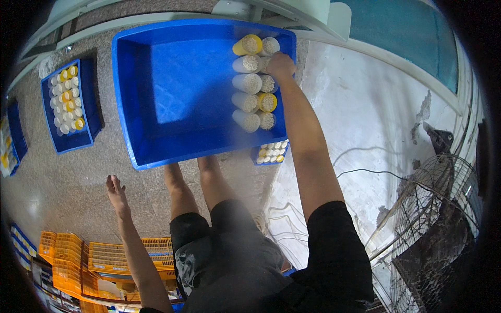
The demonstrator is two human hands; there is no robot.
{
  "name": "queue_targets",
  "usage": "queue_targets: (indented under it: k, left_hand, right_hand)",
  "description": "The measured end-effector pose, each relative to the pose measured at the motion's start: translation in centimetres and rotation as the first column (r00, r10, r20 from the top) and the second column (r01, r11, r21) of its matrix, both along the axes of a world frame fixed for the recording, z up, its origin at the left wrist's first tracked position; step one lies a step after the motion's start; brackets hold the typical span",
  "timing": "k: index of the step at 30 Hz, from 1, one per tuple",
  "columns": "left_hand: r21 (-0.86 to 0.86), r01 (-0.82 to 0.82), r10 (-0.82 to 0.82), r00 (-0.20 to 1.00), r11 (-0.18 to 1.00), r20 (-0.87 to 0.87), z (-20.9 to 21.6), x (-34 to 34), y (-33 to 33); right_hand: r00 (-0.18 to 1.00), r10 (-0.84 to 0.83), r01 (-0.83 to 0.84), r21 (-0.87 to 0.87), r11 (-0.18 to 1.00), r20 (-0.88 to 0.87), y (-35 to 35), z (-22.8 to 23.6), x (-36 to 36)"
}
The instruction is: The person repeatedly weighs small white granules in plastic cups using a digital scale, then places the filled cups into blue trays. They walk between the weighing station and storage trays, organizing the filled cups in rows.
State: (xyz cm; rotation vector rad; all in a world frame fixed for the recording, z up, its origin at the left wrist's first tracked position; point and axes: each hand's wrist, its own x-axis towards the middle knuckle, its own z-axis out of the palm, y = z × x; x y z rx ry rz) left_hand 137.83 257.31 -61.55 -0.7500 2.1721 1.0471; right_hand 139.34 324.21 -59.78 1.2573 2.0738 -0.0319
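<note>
A big blue plastic tub [156, 141] lies in front of me. Along its right side stand two columns of white and yellow cups, such as a yellow cup [248, 45] and a white cup [245, 83], filled to the top with small pale pieces too fine to name. My right hand [282, 66] reaches over the tub's right wall, its fingers closed on a white cup [265, 64] in the outer column, second from the far end; the fingertips are partly hidden. Away from the tub, my left hand [117, 192] hangs over the floor at the left, fingers apart, holding nothing.
A smaller blue tub [94, 122] of similar cups sits on the floor at left, another [19, 133] farther left. One more group of cups [272, 152] shows below the big tub. Orange crates [68, 261] stand lower left; a wire mesh [428, 219] and cables are at right.
</note>
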Motion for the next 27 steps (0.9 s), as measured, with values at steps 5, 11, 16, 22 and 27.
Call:
queue_targets:
  k: [5,11,16,22,27]
  left_hand:
    - [0.01,0.034,-0.035,0.999,0.999,0.029,0.1,0.1,1.2]
    - [0.012,0.03,-0.031,0.999,0.999,0.044,0.1,0.6,1.6]
    - [-0.025,0.051,-0.05,0.997,0.998,0.051,1.4,1.2,1.3]
    - [0.033,-0.033,0.037,0.989,0.999,-0.146,4.2,0.8,5.8]
    - [0.025,0.02,-0.008,0.912,0.999,-0.411,7.4,-0.3,13.8]
  right_hand:
    - [0.999,-0.026,0.026,-0.006,1.0,-0.047,0.0,-0.5,0.0]
    - [0.999,-0.041,0.038,-0.081,0.996,-0.035,1.0,-1.0,0.3]
    - [0.984,0.168,-0.173,-0.09,0.981,-0.066,3.0,-1.4,1.2]
    - [0.867,0.457,-0.478,-0.067,0.876,-0.199,2.4,0.5,4.5]
    - [0.876,0.385,-0.437,-0.14,0.888,-0.291,0.6,1.0,5.0]
